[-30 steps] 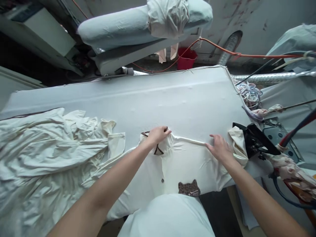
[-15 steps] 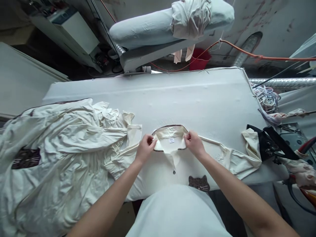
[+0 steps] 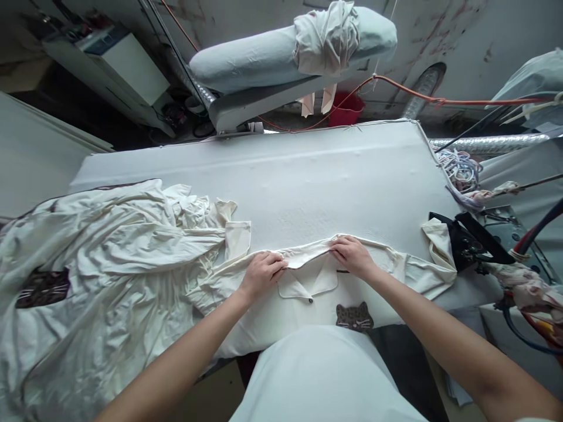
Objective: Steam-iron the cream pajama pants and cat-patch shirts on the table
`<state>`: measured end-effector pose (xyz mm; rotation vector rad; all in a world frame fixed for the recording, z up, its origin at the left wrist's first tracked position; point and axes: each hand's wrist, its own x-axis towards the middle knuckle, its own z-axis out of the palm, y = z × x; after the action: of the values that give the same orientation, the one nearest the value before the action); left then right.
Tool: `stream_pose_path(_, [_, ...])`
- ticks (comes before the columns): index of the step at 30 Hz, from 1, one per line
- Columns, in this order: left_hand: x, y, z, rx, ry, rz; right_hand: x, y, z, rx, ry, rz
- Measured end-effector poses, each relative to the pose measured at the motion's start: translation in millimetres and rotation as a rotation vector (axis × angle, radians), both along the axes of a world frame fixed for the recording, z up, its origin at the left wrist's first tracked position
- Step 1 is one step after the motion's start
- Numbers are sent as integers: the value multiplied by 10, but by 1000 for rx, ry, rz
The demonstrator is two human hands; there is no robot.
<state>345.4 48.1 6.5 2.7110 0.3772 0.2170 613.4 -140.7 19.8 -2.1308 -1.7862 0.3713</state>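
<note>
A cream shirt point(image 3: 299, 316) lies along the near edge of the padded board, with a dark cat patch point(image 3: 354, 316) on its front and a small button under the collar. Its collar point(image 3: 310, 283) is folded down toward me. My left hand point(image 3: 263, 273) is closed on the left end of the neck fold. At the right end of that fold, my right hand point(image 3: 352, 254) has its fingers closed on the cloth. The fold stretches between both hands, and the fingertips are partly hidden in the fabric.
Crumpled cream garments point(image 3: 118, 252) cover the board's left side. A padded arm point(image 3: 250, 58) with cloth wrapped round it stands beyond the pale board point(image 3: 308, 176). A black iron-like object point(image 3: 466, 243), cords point(image 3: 460, 170) and hoses are at the right. A red bucket point(image 3: 346, 109) sits behind.
The collar, which stood open with its inside and label showing, is now folded down and the label is hidden. Both hands have shifted to the fold's top edge. The view has moved slightly.
</note>
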Motion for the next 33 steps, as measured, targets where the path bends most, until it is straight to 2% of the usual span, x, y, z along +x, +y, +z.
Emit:
stream_pose_path(2, [64, 107, 31, -59, 77, 108, 65, 148, 53, -126, 56, -101])
stream_pose_path(4, [201, 186, 127, -62, 270, 264, 21, 266, 117, -187, -40, -244])
stream_pose_path(6, [411, 176, 252, 7, 449, 373, -168, 340, 154, -126, -195, -352])
stream_pose_path(7, [523, 128, 307, 45, 496, 389, -306, 356, 146, -66, -245, -354])
stream_pose_path(9, [703, -35, 373, 89, 486, 332, -605, 341, 60, 48, -269, -265])
stream_pose_path(11, [767, -218, 347, 94, 410, 261, -828, 280, -108, 144, -267, -196])
stream_pose_path(12, [746, -286, 298, 102, 365, 270, -881, 245, -204, 182, -272, -205])
stream_pose_path(14, [613, -329, 150, 130, 260, 345, -860, 197, -362, 222, -281, -287])
stream_pose_path(16, [422, -239, -6, 125, 148, 362, -702, 210, -418, 207, -259, -374])
stream_pose_path(18, [261, -53, -103, 83, 50, 311, -458, 283, -352, 129, -204, -428])
stream_pose_path(20, [196, 166, -106, -2, 2, 277, -197, 386, -196, -5, -117, -441])
stream_pose_path(23, [306, 452, 43, -228, 61, 299, 7, 536, 102, -104, -53, -438])
stream_pose_path(25, [448, 559, 176, -377, 173, 328, -107, 656, 258, -43, -32, -443])
stream_pose_path(27, [540, 589, 263, -449, 236, 359, -412, 845, 312, -48, 156, -376])
stream_pose_path(29, [487, 579, 259, -460, 206, 398, -788, 1112, 250, -175, 548, -285])
stream_pose_path(31, [259, 596, 172, -385, 175, 444, -1096, 1396, 125, -260, 865, -304])
stream_pose_path(33, [-67, 680, 63, -216, 171, 468, -1256, 1601, 25, -227, 962, -406])
